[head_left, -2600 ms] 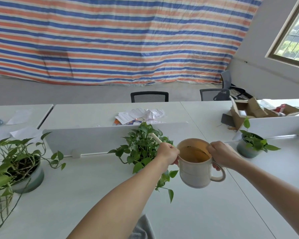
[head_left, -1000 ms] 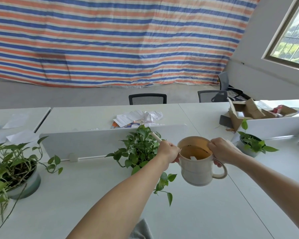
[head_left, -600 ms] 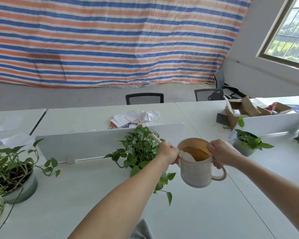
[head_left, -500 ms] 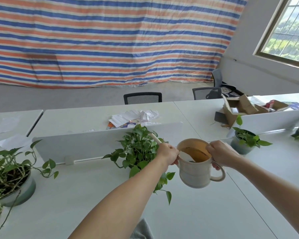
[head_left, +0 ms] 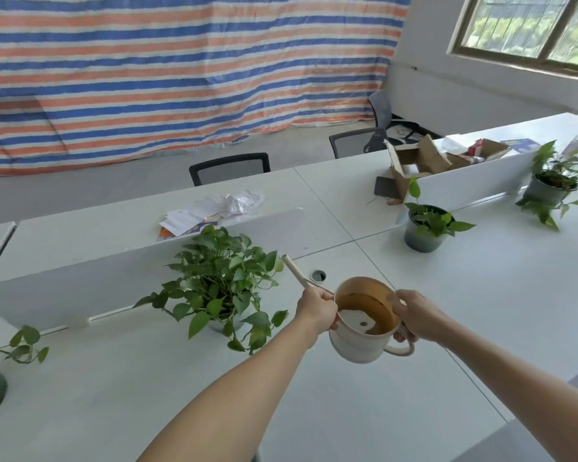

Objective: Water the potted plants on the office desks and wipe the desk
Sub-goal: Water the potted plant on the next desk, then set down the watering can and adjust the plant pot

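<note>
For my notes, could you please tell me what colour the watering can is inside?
Orange-brown inside the cream watering can, seen clearly in the head view.

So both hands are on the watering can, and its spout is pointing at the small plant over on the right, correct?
Not quite. In the head view both hands, left and right, do hold the watering can, but its spout points up and left, toward the leafy plant by the divider, not the small plant on the right.

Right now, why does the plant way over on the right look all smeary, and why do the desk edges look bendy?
Head view: the far-right plant is motion-blurred; the nearer leafy plant and watering can look sharper. Head view: the wide-angle lens curves the desk edges. Daylight from the window keeps shadows soft.
</note>
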Demonstrator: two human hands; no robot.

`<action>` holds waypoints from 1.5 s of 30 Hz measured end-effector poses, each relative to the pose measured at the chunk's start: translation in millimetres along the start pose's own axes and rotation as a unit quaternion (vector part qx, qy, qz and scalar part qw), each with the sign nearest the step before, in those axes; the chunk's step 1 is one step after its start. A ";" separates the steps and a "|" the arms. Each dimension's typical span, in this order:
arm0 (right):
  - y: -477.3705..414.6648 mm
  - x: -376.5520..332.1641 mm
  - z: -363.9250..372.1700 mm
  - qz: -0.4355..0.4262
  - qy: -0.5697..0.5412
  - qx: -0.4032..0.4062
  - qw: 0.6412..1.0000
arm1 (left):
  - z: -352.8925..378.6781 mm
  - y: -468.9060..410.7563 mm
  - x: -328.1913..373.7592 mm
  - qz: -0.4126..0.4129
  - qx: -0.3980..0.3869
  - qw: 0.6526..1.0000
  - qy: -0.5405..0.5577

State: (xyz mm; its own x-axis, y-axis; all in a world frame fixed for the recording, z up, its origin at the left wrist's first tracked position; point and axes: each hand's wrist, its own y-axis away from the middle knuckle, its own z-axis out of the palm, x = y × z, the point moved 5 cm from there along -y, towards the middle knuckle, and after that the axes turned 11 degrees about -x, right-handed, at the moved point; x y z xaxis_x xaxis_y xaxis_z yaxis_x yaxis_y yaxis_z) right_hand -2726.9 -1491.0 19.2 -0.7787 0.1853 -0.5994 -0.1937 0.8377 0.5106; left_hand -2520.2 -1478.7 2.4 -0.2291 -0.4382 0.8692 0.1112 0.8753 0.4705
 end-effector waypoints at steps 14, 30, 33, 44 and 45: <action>-40.6 206.6 -114.9 0.039 0.023 -0.016 0.999 | 223.1 -92.9 0.0 -0.104 -0.046 0.992 0.057; -81.5 269.4 -156.1 0.076 0.218 -0.008 0.973 | 277.7 -115.6 3.1 -0.112 -0.033 0.992 0.049; -86.9 225.8 -158.3 0.024 0.253 0.046 0.966 | 257.0 -105.3 2.1 -0.110 -0.006 0.993 0.034; -99.5 54.1 -10.7 -0.123 0.207 -0.083 0.967 | 82.4 -8.8 -51.9 -0.120 0.191 0.971 0.074; -97.0 39.8 5.9 -0.135 0.191 -0.096 0.968 | 62.1 4.0 -62.4 -0.123 0.214 0.966 0.073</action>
State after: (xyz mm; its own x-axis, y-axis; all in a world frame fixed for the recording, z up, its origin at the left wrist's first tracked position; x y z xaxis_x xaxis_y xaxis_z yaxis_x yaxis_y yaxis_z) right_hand -2735.6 -1561.8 -57.8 -0.8413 -0.2606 -0.4736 -0.4990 0.7112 0.4951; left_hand -2565.5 -1435.2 -59.4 -0.0549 -0.6407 0.7658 -0.3471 0.7314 0.5870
